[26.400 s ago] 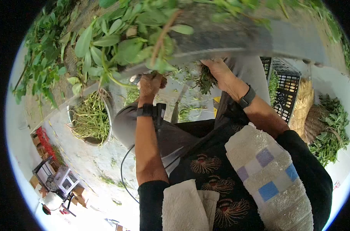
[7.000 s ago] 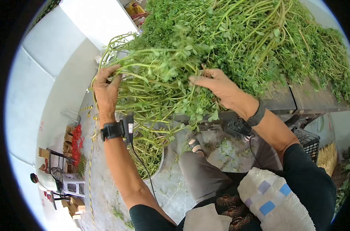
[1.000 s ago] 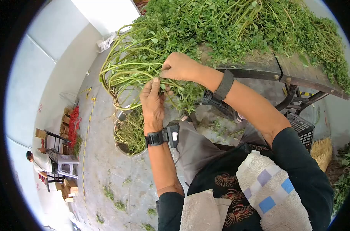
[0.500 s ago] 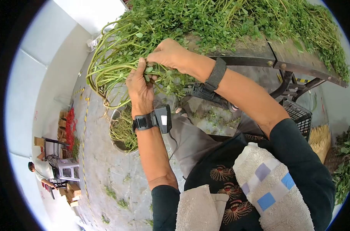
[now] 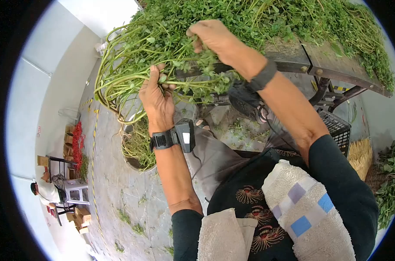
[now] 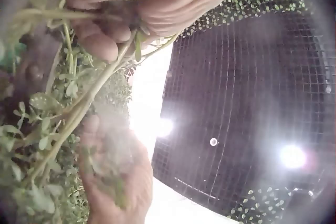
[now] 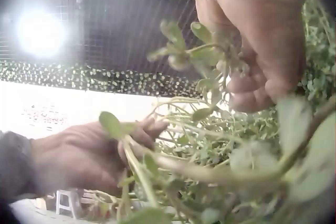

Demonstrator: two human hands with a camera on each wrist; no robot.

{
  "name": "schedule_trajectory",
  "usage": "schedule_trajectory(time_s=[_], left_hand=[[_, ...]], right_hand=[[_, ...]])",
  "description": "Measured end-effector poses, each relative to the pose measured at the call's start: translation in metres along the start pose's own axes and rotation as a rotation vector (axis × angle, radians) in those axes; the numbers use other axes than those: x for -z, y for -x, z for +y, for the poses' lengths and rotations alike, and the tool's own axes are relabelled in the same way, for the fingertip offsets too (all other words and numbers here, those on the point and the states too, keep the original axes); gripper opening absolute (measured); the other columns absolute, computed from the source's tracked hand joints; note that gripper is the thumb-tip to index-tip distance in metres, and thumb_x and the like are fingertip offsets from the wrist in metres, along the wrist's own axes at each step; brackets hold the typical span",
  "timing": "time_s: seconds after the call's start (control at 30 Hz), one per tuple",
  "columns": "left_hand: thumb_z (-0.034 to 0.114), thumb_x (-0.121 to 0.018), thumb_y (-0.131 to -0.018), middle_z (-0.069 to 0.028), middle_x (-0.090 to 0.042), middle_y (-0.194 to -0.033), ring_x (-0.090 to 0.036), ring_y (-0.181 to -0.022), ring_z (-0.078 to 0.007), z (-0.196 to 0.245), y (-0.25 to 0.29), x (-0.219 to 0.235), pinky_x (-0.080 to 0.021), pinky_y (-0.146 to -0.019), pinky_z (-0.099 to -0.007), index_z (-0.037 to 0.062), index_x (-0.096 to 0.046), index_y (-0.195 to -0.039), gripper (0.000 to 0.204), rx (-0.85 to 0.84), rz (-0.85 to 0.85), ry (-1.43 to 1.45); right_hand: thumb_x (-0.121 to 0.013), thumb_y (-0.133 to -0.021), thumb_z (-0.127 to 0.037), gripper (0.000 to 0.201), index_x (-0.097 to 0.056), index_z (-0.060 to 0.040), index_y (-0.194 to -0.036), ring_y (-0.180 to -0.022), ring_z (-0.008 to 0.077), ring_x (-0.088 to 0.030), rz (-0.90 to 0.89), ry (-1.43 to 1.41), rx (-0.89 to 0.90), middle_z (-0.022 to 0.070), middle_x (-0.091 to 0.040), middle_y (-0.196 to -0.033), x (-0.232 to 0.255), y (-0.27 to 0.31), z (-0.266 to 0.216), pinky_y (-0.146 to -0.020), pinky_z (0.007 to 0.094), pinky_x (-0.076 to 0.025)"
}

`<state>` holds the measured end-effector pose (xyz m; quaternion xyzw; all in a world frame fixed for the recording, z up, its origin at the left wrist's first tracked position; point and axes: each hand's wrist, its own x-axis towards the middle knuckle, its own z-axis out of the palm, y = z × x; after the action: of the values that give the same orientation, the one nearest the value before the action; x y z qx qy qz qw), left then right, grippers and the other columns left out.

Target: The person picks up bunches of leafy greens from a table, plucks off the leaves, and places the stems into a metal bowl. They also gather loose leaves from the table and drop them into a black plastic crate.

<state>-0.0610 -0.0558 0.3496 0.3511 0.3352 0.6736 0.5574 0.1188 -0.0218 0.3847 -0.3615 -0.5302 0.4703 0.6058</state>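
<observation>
The left hand (image 5: 157, 102) pinches green stems (image 5: 178, 82) between thumb and fingers, their leafy ends pointing right. Long stems (image 5: 119, 82) arch leftward from it, with pale roots hanging above a metal basin. Up and to the right, over the edge of the leafy heap (image 5: 232, 26), the right hand (image 5: 217, 41) has its fingers curled. A small leafy sprig (image 7: 207, 56) shows at that hand's fingers (image 7: 252, 85). In the left wrist view, the left hand (image 6: 152, 3) grips the stems (image 6: 79, 108), and the right hand (image 6: 118, 171) is blurred beneath, with leaves in it.
The heap covers much of a dark table (image 5: 284, 54). Below left, a metal basin (image 5: 141, 167) holds rooty stems. A black crate (image 5: 336, 126) and straw broom (image 5: 360, 156) stand at right. Scraps lie on the floor; a seated person (image 5: 47, 191) is far left.
The right hand has moved from beside the left hand up and to the right. The left hand keeps its grip on the stems, and both hands sit higher and further left than a second ago.
</observation>
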Motion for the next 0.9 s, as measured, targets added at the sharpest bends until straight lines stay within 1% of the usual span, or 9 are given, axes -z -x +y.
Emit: schedule_trajectory(time_s=[0.13, 0.23, 0.3, 0.37, 0.53, 0.7, 0.73, 0.87, 0.9], left_hand=[[0.025, -0.056, -0.089, -0.0059, -0.055, -0.069, -0.050, -0.052, -0.0111, -0.001, 0.005, 0.001, -0.046, -0.045, -0.0257, -0.0047, -0.059, -0.093, 0.030, 0.063, -0.034, 0.066], [0.024, -0.055, -0.090, -0.0070, -0.056, -0.070, -0.050, -0.052, -0.0117, -0.002, 0.011, -0.002, -0.048, -0.047, -0.0255, -0.0052, -0.056, -0.097, 0.031, 0.063, -0.032, 0.083], [0.024, -0.054, -0.091, -0.0077, -0.057, -0.070, -0.051, -0.053, -0.0122, -0.002, 0.013, 0.000, -0.050, -0.048, -0.0255, -0.0054, -0.055, -0.099, 0.031, 0.076, -0.020, 0.062], [0.024, -0.053, -0.091, -0.0093, -0.058, -0.072, -0.052, -0.054, -0.0132, -0.002, 0.015, 0.002, -0.052, -0.050, -0.0259, -0.0056, -0.055, -0.098, 0.030, 0.079, -0.113, 0.026], [0.023, -0.054, -0.090, -0.0097, -0.058, -0.072, -0.053, -0.054, -0.0133, -0.003, 0.019, 0.007, -0.051, -0.050, -0.0263, -0.0053, -0.055, -0.098, 0.030, 0.089, -0.104, 0.006], [0.023, -0.055, -0.090, -0.0089, -0.058, -0.072, -0.052, -0.054, -0.0128, -0.004, 0.019, 0.010, -0.050, -0.049, -0.0265, -0.0046, -0.055, -0.098, 0.029, 0.111, -0.138, 0.024], [0.023, -0.056, -0.090, -0.0079, -0.057, -0.071, -0.051, -0.054, -0.0123, -0.004, 0.020, 0.010, -0.048, -0.048, -0.0257, -0.0041, -0.055, -0.098, 0.029, 0.113, -0.135, 0.006], [0.023, -0.056, -0.090, -0.0026, -0.053, -0.070, -0.046, -0.059, -0.0091, -0.004, 0.022, 0.006, -0.040, -0.051, -0.0218, -0.0018, -0.055, -0.102, 0.028, 0.142, -0.157, -0.036], [0.023, -0.056, -0.090, -0.0026, -0.053, -0.070, -0.046, -0.059, -0.0091, -0.005, 0.021, 0.005, -0.040, -0.051, -0.0218, -0.0018, -0.055, -0.102, 0.028, 0.145, -0.157, -0.035]], right_hand=[[-0.055, -0.088, -0.027, 0.027, -0.060, -0.0001, -0.088, -0.047, 0.0079, -0.044, -0.170, -0.021, -0.198, 0.0021, -0.052, -0.064, 0.007, 0.040, -0.013, -0.044, 0.0223, -0.035], [-0.061, -0.086, -0.031, 0.031, -0.063, -0.0012, -0.093, -0.049, 0.0049, -0.041, -0.238, 0.347, -0.112, 0.0003, -0.051, -0.063, 0.009, 0.054, 0.002, -0.044, 0.0206, -0.032], [-0.064, -0.083, -0.033, 0.035, -0.066, -0.0015, -0.098, -0.052, 0.0049, -0.039, -0.293, 0.381, -0.109, -0.0007, -0.051, -0.062, 0.009, 0.056, 0.019, -0.046, 0.0225, -0.031], [-0.065, -0.082, -0.035, 0.038, -0.066, 0.0001, -0.097, -0.056, 0.0061, -0.041, -0.360, 0.478, 0.048, -0.0011, -0.053, -0.063, 0.009, 0.056, 0.035, -0.048, 0.0235, -0.033], [-0.066, -0.080, -0.035, 0.038, -0.067, 0.0004, -0.095, -0.058, 0.0075, -0.042, -0.353, 0.536, -0.026, -0.0020, -0.053, -0.063, 0.004, 0.062, 0.027, -0.052, 0.0248, -0.036], [-0.067, -0.075, -0.034, 0.035, -0.068, -0.0025, -0.090, -0.054, 0.0125, -0.047, -0.441, 0.706, 0.032, 0.0116, -0.056, -0.058, -0.003, 0.065, 0.038, -0.053, 0.0272, -0.039], [-0.066, -0.073, -0.035, 0.037, -0.068, -0.0022, -0.089, -0.053, 0.0185, -0.052, -0.393, 0.702, 0.195, 0.0190, -0.055, -0.059, -0.006, 0.067, 0.041, -0.053, 0.0307, -0.041], [-0.062, -0.074, -0.031, 0.032, -0.067, -0.0002, -0.084, -0.052, 0.0237, -0.054, -0.416, 0.784, 0.093, 0.0195, -0.057, -0.060, -0.010, 0.071, 0.035, -0.053, 0.0339, -0.042], [-0.060, -0.074, -0.028, 0.031, -0.066, 0.0007, -0.082, -0.051, 0.0251, -0.054, -0.391, 0.846, 0.193, 0.0194, -0.057, -0.061, -0.011, 0.069, 0.042, -0.053, 0.0347, -0.043]])
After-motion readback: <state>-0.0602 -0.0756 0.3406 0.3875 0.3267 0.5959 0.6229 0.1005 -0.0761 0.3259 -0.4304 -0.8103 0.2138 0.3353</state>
